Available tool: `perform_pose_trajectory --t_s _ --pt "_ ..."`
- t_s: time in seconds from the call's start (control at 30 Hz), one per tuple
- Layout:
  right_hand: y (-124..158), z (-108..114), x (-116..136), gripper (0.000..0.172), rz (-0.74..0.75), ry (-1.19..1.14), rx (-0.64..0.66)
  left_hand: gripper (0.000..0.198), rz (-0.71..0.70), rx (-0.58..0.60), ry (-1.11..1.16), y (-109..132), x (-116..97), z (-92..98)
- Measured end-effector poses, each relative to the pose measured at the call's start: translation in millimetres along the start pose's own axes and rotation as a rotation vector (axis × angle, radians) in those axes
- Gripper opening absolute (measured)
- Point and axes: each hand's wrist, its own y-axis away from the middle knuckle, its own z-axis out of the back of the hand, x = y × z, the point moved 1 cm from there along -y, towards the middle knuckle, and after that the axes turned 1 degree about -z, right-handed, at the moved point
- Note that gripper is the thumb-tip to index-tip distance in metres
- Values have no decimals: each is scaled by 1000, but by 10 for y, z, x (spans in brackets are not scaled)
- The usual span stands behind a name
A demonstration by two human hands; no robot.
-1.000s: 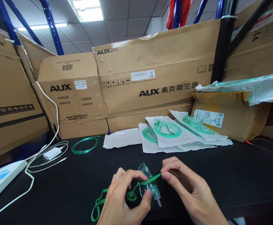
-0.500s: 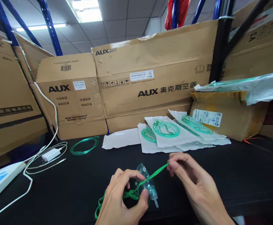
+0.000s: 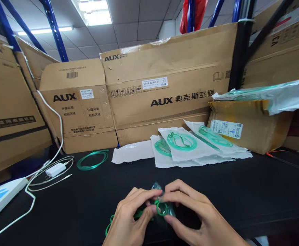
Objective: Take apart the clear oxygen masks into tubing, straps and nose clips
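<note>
A green elastic strap (image 3: 162, 214) curls into a small loop between my fingertips, low in the middle of the head view. My left hand (image 3: 131, 212) pinches one side of the strap with thumb and forefinger. From the right, the fingers of my right hand (image 3: 194, 206) close on the loop's other side. A clear oxygen mask (image 3: 156, 186) lies just behind and under the loop, mostly hidden by my hands. More of the green strap trails out beside my left wrist.
Several white pouches (image 3: 190, 160) with green tubing lie ahead on the black table (image 3: 82, 208). A green tube coil (image 3: 92, 167) sits left of them. White cables, a charger (image 3: 55, 169) and a power strip (image 3: 3, 201) occupy the left. Cardboard boxes (image 3: 165, 92) line the back.
My right hand has moved left and down, from holding the strap stretched to meeting my left hand. The strap now bends into a loop, and the mask is more covered.
</note>
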Motion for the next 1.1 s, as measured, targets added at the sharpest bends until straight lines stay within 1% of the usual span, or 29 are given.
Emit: perform_pose_trajectory --t_s 0.1,0.17,0.23,0.27,0.37,0.4,0.43,0.5,0.53,0.6,0.67,0.73,0.83,0.9,0.97,1.03,1.1 --pt "-23 1 23 50 -8 -9 12 28 -27 -9 -7 6 20 1" --pt "-29 3 35 48 -62 -10 16 30 -52 -33 -36 11 35 -18" --pt "-18 -4 25 43 -168 -9 35 35 -80 -64 -65 16 56 -46" --pt "-6 -11 6 46 -237 -10 45 37 -95 -78 -76 19 66 -60" --pt "39 -42 -96 69 -420 -27 72 41 -146 -83 -120 30 74 -68" --pt "50 -51 -135 74 -449 -43 75 43 -168 -84 -149 35 63 -48" --pt "58 -59 -171 74 -460 -68 75 46 -193 -83 -190 40 44 -13" --pt "59 -64 -220 71 -448 -121 70 54 -235 -95 -293 51 -12 98" --pt "55 -62 -234 71 -438 -140 63 54 -241 -110 -345 56 -44 167" --pt "46 -53 -243 73 -425 -150 55 45 -211 -137 -430 61 -100 300" --pt "42 -46 -244 77 -422 -140 56 32 -163 -143 -476 56 -133 384" --pt "44 -45 -252 78 -430 -134 56 26 -144 -99 -484 42 -141 392" --pt "45 -56 -276 79 -442 -147 56 23 -132 26 -461 12 -123 308" --pt "37 -63 -287 82 -444 -159 54 22 -88 100 -463 -5 -98 251" --pt "24 -63 -280 84 -441 -171 49 22 -34 143 -480 -16 -65 220" --pt "10 -54 -252 79 -433 -191 46 20 -3 173 -496 -22 -27 213" --pt "-4 -39 -210 69 -437 -219 44 17 16 186 -503 -24 5 216"
